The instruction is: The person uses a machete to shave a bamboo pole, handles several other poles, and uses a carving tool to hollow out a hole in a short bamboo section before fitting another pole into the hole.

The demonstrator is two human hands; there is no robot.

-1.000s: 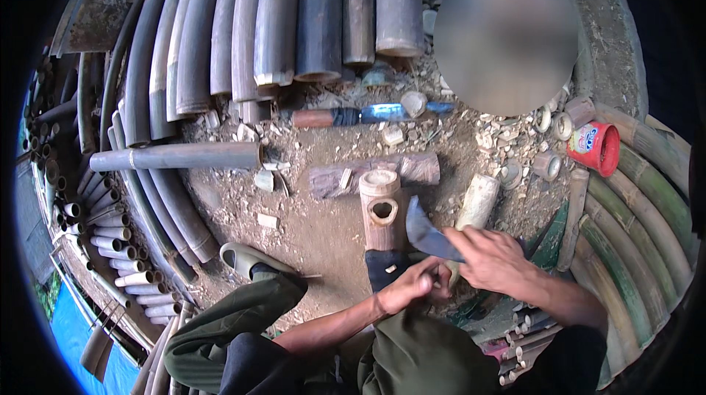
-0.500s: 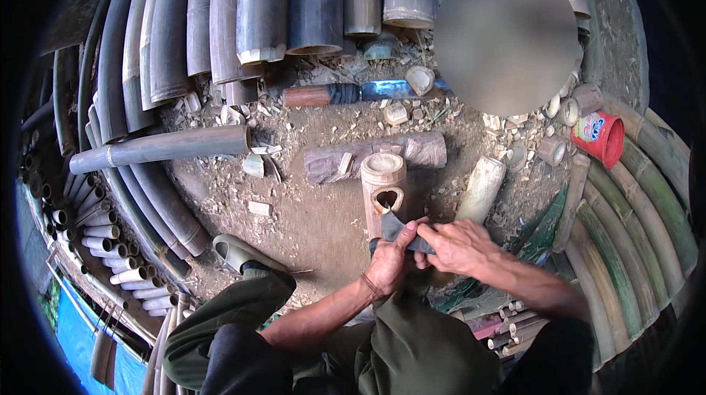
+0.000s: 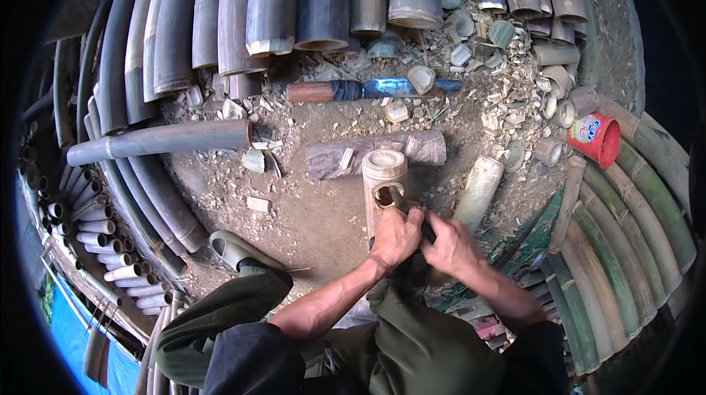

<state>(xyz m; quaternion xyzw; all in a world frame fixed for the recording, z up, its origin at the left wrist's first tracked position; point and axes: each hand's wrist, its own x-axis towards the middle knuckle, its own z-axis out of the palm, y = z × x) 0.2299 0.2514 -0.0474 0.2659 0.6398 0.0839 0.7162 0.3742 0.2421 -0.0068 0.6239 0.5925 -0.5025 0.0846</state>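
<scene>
"Your right hand [image 3: 448,248] grips the knife [image 3: 400,200]; your left hand [image 3: 398,237] curls close beside it."
"Holding what?"
"Can't tell. The bamboo tube [image 3: 384,168] is just ahead of it, knife at the hole [image 3: 381,195]."

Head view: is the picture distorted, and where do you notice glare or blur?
Head view: the green bamboo poles at right curve near the dark rim; the blade on the ground shines bluish; in the same head view, the right hand looks slightly blurred.
</scene>
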